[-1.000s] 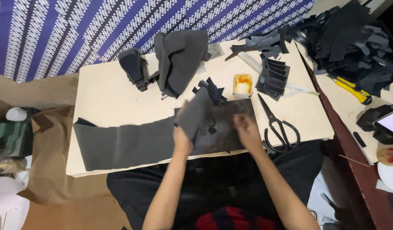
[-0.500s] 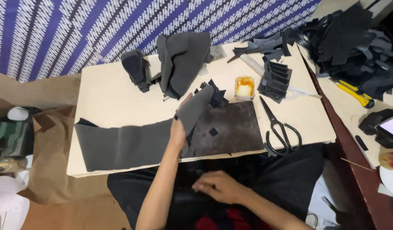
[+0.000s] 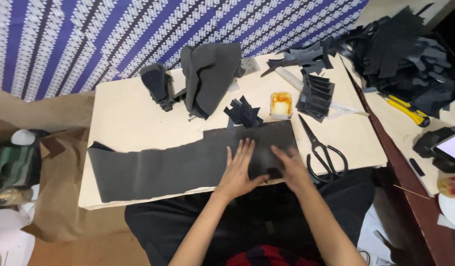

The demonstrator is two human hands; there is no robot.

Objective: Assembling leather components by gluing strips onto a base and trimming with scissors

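Note:
A long dark grey strip of sheet material [image 3: 158, 167] lies flat along the near edge of a pale work board [image 3: 134, 118]. My left hand [image 3: 239, 168] rests palm down on the strip's right part, fingers spread. My right hand [image 3: 290, 164] presses flat on the strip just to the right, over a small dark piece [image 3: 273, 172] at the board's near edge. Neither hand grips anything. Black scissors [image 3: 322, 150] lie shut just right of my right hand.
A small pile of dark cut pieces [image 3: 243, 112], an orange-filled glue pot [image 3: 281, 104], a stack of black pieces [image 3: 315, 96] and folded grey material [image 3: 208, 76] sit further back. A yellow utility knife [image 3: 405, 109], phone [image 3: 452, 148] and heap of black scraps [image 3: 410, 54] lie right.
The folded-up flap of the strip held by my left hand is now laid flat. My right hand dropped to my lap, then returned onto the strip.

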